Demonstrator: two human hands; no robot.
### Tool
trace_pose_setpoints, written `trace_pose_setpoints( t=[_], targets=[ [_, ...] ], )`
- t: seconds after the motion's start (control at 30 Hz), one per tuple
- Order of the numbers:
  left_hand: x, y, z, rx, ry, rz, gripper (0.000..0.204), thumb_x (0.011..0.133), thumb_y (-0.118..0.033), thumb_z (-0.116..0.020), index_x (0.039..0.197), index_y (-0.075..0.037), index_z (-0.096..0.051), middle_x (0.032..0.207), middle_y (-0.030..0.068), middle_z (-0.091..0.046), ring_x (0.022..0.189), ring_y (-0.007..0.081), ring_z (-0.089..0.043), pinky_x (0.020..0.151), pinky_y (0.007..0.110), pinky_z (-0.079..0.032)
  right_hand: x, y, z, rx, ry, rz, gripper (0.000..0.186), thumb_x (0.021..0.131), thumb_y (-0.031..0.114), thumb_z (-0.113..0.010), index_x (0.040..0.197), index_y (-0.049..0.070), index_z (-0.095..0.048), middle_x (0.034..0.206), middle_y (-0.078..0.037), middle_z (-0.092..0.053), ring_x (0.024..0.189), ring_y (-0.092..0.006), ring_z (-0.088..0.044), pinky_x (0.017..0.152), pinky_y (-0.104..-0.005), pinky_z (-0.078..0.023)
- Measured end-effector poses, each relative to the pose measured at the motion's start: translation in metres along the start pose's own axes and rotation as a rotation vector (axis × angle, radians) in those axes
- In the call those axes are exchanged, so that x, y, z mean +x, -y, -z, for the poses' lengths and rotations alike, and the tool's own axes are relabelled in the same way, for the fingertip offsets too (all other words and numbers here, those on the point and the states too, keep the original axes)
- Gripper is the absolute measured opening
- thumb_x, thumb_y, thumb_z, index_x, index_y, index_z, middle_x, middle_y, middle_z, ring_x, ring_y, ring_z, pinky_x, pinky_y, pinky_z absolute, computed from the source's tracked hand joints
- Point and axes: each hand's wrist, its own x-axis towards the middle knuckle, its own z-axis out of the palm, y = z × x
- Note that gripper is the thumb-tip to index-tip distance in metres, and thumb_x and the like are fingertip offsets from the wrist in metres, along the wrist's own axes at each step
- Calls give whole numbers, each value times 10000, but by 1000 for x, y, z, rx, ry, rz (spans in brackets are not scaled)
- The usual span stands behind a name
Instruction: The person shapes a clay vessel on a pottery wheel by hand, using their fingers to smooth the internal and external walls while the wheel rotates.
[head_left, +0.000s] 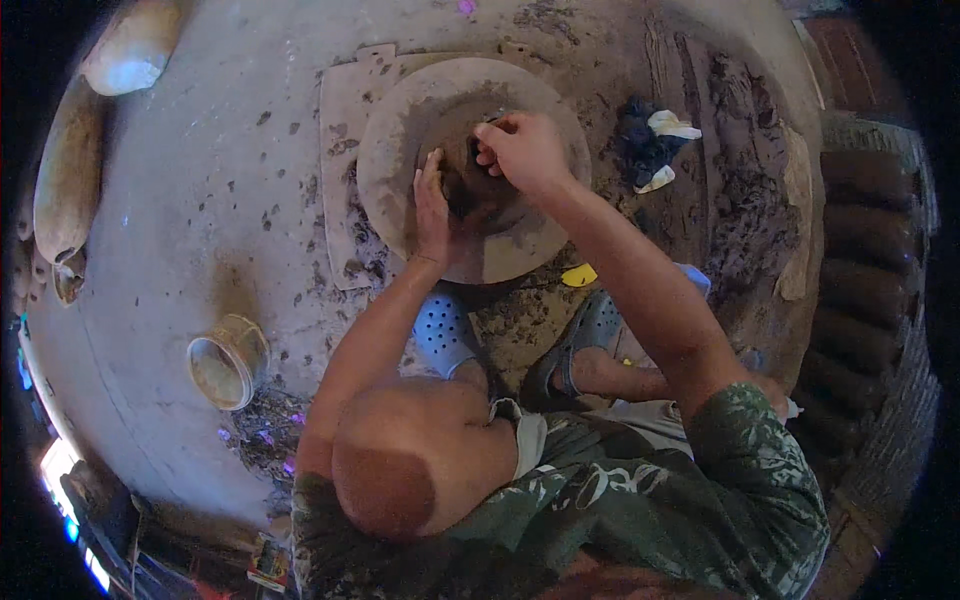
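Observation:
A round, pale wheel stands in front of me, with a dark, wet clay piece at its middle. The clay looks hollow, though my hands and shadow hide part of its shape. My left hand lies along the clay's left side, fingers stretched out and pointing away from me. Over the clay's far right part, my right hand is closed, its fingers curled and pinched together. Whatever those fingers hold is too small or hidden to make out.
A pale bucket sits on the floor at the left. Dark and white cloths lie right of the wheel on clay-smeared ground. A yellow piece rests near my feet. Large sacks stand far left; dark stacked forms line the right.

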Motion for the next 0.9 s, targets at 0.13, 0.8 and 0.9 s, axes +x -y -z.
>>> trace_pose_setpoints(
  t=[0.13, 0.8, 0.9],
  targets=[
    [0, 3, 4, 64, -55, -109, 1000, 780, -310, -883, 1526, 8, -297, 1598, 227, -345, 1476, 418, -355, 1244, 576, -240, -1, 7, -10, 17, -36, -35, 233, 914, 177, -725, 914, -55, -724, 783, -110, -728, 670, -164, -705, 582, -323, -553],
    [53, 23, 51, 22, 332, -149, 1061, 751, -359, -896, 1559, -28, -294, 1540, 177, -467, 1432, 388, -439, 1246, 512, -290, -9, 20, 3, -791, 255, 149, 391, 864, 401, -701, 937, 26, -788, 914, -234, -735, 885, -409, -726, 828, -479, -579],
    [61, 28, 56, -21, 384, -145, 1073, 732, -373, -903, 1567, -65, -306, 1574, 167, -433, 1459, 378, -411, 1249, 503, -292, -14, 21, 5, -920, 301, 212, 356, 881, 385, -709, 945, 45, -791, 894, -217, -737, 882, -396, -727, 822, -483, -577]
  ],
)
